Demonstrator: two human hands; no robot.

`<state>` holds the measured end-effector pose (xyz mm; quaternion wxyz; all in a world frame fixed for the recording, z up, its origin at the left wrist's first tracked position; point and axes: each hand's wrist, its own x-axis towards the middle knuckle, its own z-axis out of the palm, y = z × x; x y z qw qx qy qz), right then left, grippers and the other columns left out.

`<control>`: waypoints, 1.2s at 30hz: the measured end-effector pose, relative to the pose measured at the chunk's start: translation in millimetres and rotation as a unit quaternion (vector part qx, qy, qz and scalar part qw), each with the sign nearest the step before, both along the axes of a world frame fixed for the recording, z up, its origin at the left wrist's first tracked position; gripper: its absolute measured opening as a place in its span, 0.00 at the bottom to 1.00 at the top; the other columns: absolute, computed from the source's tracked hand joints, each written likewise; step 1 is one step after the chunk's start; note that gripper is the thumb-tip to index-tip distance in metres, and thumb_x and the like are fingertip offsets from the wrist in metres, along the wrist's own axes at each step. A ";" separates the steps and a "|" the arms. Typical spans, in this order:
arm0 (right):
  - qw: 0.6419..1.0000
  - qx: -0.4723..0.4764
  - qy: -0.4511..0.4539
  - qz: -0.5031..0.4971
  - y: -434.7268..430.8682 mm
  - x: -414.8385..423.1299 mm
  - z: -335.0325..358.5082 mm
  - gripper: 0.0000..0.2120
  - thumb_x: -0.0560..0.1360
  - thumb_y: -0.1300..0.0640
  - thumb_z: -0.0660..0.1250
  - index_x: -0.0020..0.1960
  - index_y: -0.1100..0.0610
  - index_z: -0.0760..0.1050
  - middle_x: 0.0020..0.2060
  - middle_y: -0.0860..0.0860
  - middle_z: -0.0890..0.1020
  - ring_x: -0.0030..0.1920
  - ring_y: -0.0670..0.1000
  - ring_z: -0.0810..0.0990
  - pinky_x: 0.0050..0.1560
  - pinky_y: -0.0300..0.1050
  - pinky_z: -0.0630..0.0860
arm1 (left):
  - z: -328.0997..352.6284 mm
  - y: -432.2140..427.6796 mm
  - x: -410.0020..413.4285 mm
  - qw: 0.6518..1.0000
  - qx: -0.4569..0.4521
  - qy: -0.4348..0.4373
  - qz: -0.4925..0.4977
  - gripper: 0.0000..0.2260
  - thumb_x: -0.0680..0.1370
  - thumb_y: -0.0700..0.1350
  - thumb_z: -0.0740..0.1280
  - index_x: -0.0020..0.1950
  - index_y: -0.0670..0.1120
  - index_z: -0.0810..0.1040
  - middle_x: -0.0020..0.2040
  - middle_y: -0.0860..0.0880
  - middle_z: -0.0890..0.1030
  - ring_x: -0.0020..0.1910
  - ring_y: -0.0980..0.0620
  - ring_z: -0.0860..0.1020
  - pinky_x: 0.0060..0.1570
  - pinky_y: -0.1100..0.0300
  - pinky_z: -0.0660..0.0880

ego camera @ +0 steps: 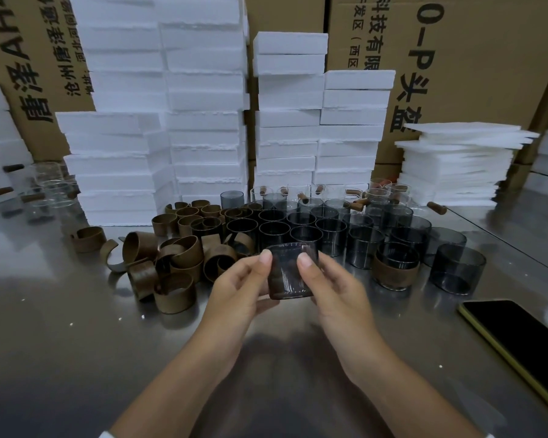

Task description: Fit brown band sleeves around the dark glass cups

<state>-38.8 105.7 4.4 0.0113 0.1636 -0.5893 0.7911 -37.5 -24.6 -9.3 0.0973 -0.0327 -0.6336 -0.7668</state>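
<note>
While the dark glass cup (286, 259) is held clear of the table (76, 358), it is clamped between the left hand (234, 292) and the right hand (332, 292), each thumb pressed on the near upper wall and the other fingers curled round the sides and base. Its axis is kept roughly upright, mouth uppermost, directly ahead of both hands and equally near to each. A brown band sleeve (287, 287) appears to be wrapped round the lower wall. Whether it is fully seated cannot be told through the smoky glass.

The band is judged to be pushed along the cup's axis, so both thumbs are well placed for it. Smooth, thin-walled glass is seen, cylindrical and translucent. The matte, leathery loose sleeves (174, 267) are curled in a pile to the left, nearer the left hand. Bare cups (329, 230) stand just behind, and one sleeved cup (394, 273) stands to the right.
</note>
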 end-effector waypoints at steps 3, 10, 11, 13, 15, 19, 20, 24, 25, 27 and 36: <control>1.000 -0.011 0.004 -0.028 -0.4 -2.3 -2.4 0.06 0.72 0.54 0.70 0.48 0.53 0.81 0.41 0.43 0.86 0.43 0.38 0.84 0.40 0.25 0.74 | -1.4 1.8 1.7 1.000 -0.005 -0.002 -0.009 0.28 0.63 0.63 0.69 0.57 0.47 0.80 0.52 0.48 0.84 0.54 0.52 0.82 0.47 0.60 0.78; 0.999 -0.006 -0.027 -0.046 -1.0 -3.7 -2.9 0.24 0.59 0.45 0.74 0.53 0.52 0.79 0.44 0.45 0.86 0.46 0.40 0.84 0.40 0.28 0.74 | -2.6 -0.4 1.9 0.999 0.018 -0.032 -0.041 0.29 0.62 0.55 0.77 0.60 0.46 0.78 0.54 0.48 0.84 0.54 0.53 0.81 0.50 0.59 0.76; 0.998 -0.004 -0.042 -0.051 -0.5 -4.2 -3.0 0.28 0.56 0.43 0.74 0.54 0.51 0.78 0.44 0.45 0.86 0.45 0.40 0.84 0.39 0.28 0.75 | -1.6 -1.3 2.3 0.998 0.028 -0.033 -0.053 0.28 0.63 0.55 0.76 0.60 0.45 0.78 0.55 0.47 0.83 0.55 0.52 0.81 0.51 0.59 0.76; 0.996 -0.008 -0.072 -0.049 0.5 -5.8 -2.6 0.33 0.51 0.40 0.75 0.54 0.50 0.77 0.43 0.46 0.86 0.44 0.42 0.84 0.38 0.31 0.75 | 0.1 -2.3 3.2 0.995 0.048 -0.033 -0.077 0.27 0.65 0.53 0.74 0.61 0.43 0.78 0.56 0.45 0.83 0.55 0.51 0.81 0.50 0.62 0.77; 0.995 -0.020 -0.094 -0.035 1.1 -6.8 -1.6 0.33 0.50 0.41 0.75 0.54 0.50 0.77 0.41 0.48 0.86 0.42 0.44 0.84 0.41 0.38 0.76 | 0.8 -2.5 3.8 0.992 0.072 -0.031 -0.095 0.24 0.68 0.52 0.74 0.60 0.43 0.79 0.55 0.43 0.83 0.53 0.51 0.81 0.48 0.63 0.78; 0.991 -0.060 -0.121 -0.005 4.3 -7.8 0.1 0.31 0.52 0.42 0.75 0.53 0.50 0.78 0.41 0.48 0.85 0.40 0.44 0.83 0.46 0.42 0.74 | 3.1 -2.4 5.0 0.987 0.103 -0.023 -0.123 0.19 0.70 0.53 0.71 0.56 0.44 0.82 0.54 0.42 0.83 0.49 0.53 0.82 0.47 0.64 0.78; 0.990 -0.070 -0.124 0.003 5.0 -7.9 0.2 0.30 0.53 0.43 0.75 0.53 0.50 0.78 0.43 0.48 0.85 0.42 0.44 0.83 0.46 0.42 0.74 | 3.6 -2.3 5.2 0.985 0.105 -0.020 -0.133 0.21 0.69 0.55 0.73 0.56 0.44 0.82 0.55 0.41 0.83 0.50 0.52 0.82 0.48 0.64 0.78; 0.988 -0.074 -0.138 0.008 4.6 -6.5 -0.3 0.33 0.55 0.41 0.74 0.59 0.50 0.78 0.54 0.50 0.84 0.53 0.48 0.82 0.51 0.43 0.74 | 3.1 -2.7 3.4 0.982 0.105 -0.010 -0.158 0.30 0.62 0.60 0.78 0.59 0.45 0.81 0.58 0.41 0.82 0.55 0.50 0.81 0.55 0.61 0.77; 0.988 -0.058 -0.143 0.012 3.7 -5.6 -0.3 0.35 0.56 0.39 0.73 0.61 0.50 0.78 0.56 0.50 0.83 0.57 0.49 0.81 0.53 0.44 0.73 | 2.5 -3.1 2.9 0.982 0.103 -0.011 -0.158 0.29 0.64 0.60 0.77 0.59 0.45 0.81 0.58 0.42 0.82 0.56 0.50 0.81 0.55 0.61 0.77; 0.988 -0.016 -0.148 0.040 2.6 -3.6 -0.5 0.33 0.58 0.35 0.70 0.59 0.50 0.80 0.55 0.48 0.84 0.58 0.47 0.81 0.57 0.46 0.71 | 2.0 -3.6 3.2 0.984 0.093 -0.015 -0.154 0.23 0.68 0.59 0.72 0.58 0.48 0.82 0.58 0.44 0.82 0.56 0.51 0.80 0.55 0.61 0.77; 0.995 0.023 -0.099 -0.018 2.5 -1.9 -1.8 0.21 0.58 0.38 0.71 0.47 0.46 0.83 0.44 0.40 0.86 0.45 0.37 0.83 0.48 0.39 0.73 | -0.8 -1.6 2.4 0.996 0.038 -0.041 -0.066 0.27 0.66 0.57 0.75 0.60 0.45 0.79 0.54 0.47 0.84 0.54 0.53 0.82 0.52 0.57 0.75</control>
